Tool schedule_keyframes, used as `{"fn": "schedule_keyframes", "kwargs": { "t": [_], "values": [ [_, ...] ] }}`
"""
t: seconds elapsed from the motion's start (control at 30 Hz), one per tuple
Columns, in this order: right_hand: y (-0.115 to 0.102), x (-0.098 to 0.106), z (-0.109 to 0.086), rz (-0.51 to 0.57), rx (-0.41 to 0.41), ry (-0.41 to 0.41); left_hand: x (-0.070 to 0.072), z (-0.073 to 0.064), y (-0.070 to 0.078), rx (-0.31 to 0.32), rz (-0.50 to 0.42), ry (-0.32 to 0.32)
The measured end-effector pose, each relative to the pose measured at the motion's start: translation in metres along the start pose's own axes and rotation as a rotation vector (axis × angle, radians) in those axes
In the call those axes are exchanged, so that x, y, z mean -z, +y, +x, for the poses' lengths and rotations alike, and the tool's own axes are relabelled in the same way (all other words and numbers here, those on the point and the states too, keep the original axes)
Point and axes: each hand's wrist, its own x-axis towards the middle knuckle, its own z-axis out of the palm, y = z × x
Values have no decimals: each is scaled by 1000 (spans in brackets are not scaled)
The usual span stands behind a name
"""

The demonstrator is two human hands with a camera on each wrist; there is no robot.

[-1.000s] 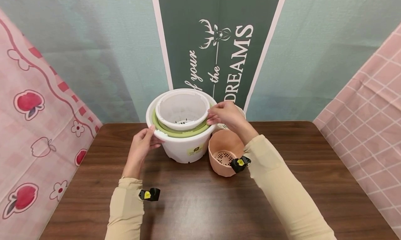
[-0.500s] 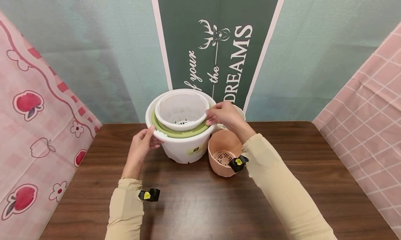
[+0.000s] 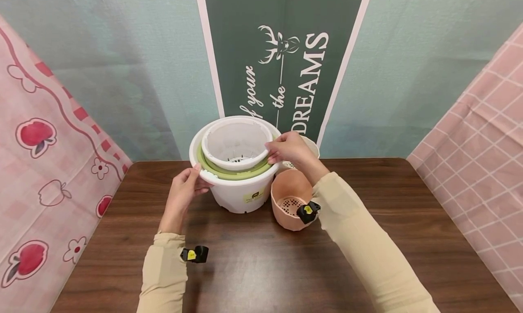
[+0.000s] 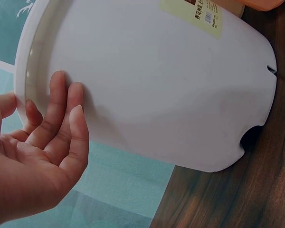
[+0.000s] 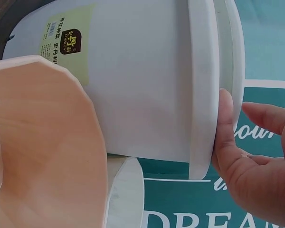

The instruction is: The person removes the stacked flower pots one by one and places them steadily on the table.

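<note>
A large white flowerpot (image 3: 241, 199) with a yellowish label stands upright on the table. Inside it sits a green pot (image 3: 230, 174), and within that a smaller white pot (image 3: 238, 143) whose rim rises above the others. My left hand (image 3: 185, 188) pinches the large pot's rim at its left, thumb on top; in the left wrist view the other fingers (image 4: 57, 97) curl below the lip along the outer wall. With thumb and fingers on either side, my right hand (image 3: 294, 147) pinches the small white pot's rim at its right.
Close to the right of the nested pots stands a peach-coloured pot (image 3: 282, 213) with a perforated bottom. Behind it is a cream pot (image 3: 311, 146), partly hidden by the right hand. The brown wooden table (image 3: 253, 267) ends at a cloth backdrop (image 3: 163, 77).
Both hands keep their hold on the rims. The right forearm has shifted slightly to the left; the pots stay nested in place.
</note>
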Motion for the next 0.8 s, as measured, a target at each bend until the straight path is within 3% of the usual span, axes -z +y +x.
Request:
{"fn": "schedule_keyframes", "kwargs": {
  "t": [0.27,0.8],
  "values": [
    [-2,-2,-1,-87,9,28,0,-1,1,-2,3,-3],
    [-6,-4,-1,-122,-22,38,1,-1,1,8,18,-9]
  ]
}}
